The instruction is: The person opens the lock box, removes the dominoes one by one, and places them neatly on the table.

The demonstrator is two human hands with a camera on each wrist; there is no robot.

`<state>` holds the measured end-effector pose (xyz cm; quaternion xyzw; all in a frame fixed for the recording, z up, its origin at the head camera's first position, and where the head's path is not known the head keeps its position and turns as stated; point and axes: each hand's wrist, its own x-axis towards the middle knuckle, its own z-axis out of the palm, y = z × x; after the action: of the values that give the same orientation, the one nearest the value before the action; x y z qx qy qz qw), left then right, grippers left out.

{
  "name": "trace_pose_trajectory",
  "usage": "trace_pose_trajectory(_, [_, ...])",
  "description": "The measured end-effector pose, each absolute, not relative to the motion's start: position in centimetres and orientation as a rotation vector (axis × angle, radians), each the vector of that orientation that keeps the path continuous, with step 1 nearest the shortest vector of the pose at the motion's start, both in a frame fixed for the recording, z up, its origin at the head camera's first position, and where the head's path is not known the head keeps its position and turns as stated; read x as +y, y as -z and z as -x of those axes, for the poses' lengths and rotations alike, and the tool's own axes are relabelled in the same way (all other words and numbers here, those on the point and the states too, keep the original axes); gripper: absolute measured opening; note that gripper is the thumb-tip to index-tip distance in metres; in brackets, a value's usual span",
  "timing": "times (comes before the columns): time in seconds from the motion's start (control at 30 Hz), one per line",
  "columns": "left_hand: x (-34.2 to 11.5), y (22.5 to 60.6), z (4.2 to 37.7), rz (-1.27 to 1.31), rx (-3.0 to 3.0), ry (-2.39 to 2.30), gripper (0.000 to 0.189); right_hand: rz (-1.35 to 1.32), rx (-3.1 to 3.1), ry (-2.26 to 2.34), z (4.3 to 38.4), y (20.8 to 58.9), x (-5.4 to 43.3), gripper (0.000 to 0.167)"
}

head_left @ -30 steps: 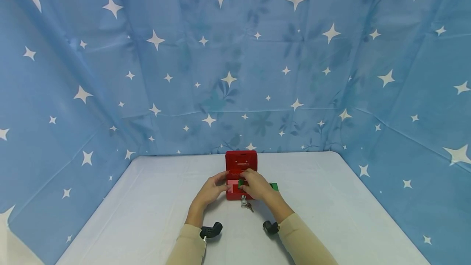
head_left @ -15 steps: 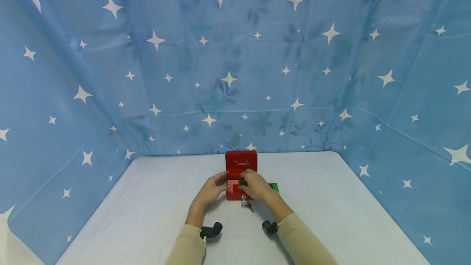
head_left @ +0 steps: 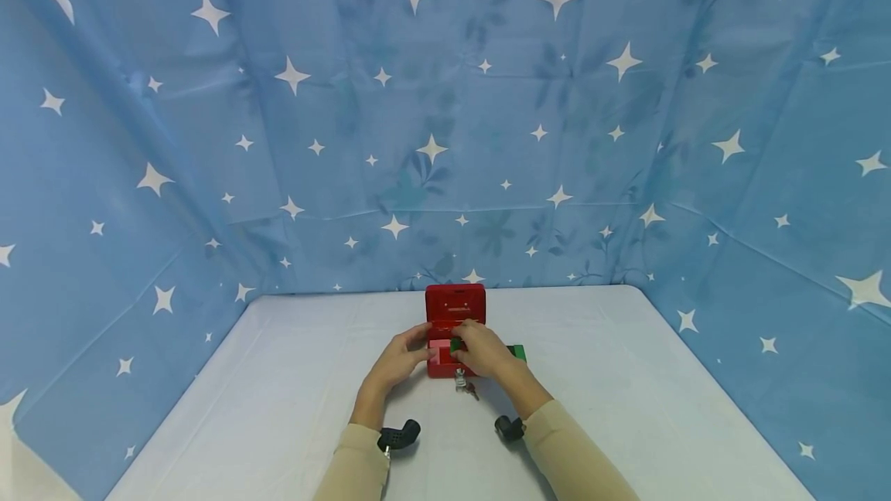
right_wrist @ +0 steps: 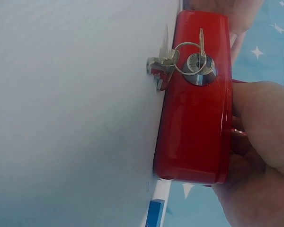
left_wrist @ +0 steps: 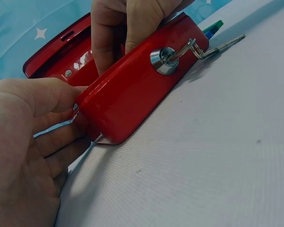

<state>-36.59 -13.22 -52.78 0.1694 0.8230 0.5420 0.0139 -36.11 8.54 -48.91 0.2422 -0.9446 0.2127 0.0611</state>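
A small red cash box stands on the table, its lid raised at the back. My left hand grips the box's left end, thumb over the rim and fingers along the outer wall. The right hand reaches inside from the other side, thumb and finger pinching a green piece, perhaps a block; its fingertips are partly hidden by the front wall. Pink pieces lie in the left part of the box. In the front lock sits a key, with another key hanging from the ring.
Right of the box lies a green block-like thing, and a blue block shows there too. A white cloth covers the table. Behind it hangs a blue curtain with stars. Each wrist wears a black camera.
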Motion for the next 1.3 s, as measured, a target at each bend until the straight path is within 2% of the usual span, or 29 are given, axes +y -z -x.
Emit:
trace_pose_trajectory(0.3, [-13.29, 52.53, 36.59, -0.542, 2.569, -1.683, 0.061, -0.737, -2.860, -0.628, 36.22, 48.75, 8.48, 0.038])
trace_pose_trajectory(1.3, [-13.17, 52.51, 36.54, -0.552, 2.543, -1.693, 0.062, -0.722, -2.891, -0.578, 36.18, 48.86, 8.24, 0.040])
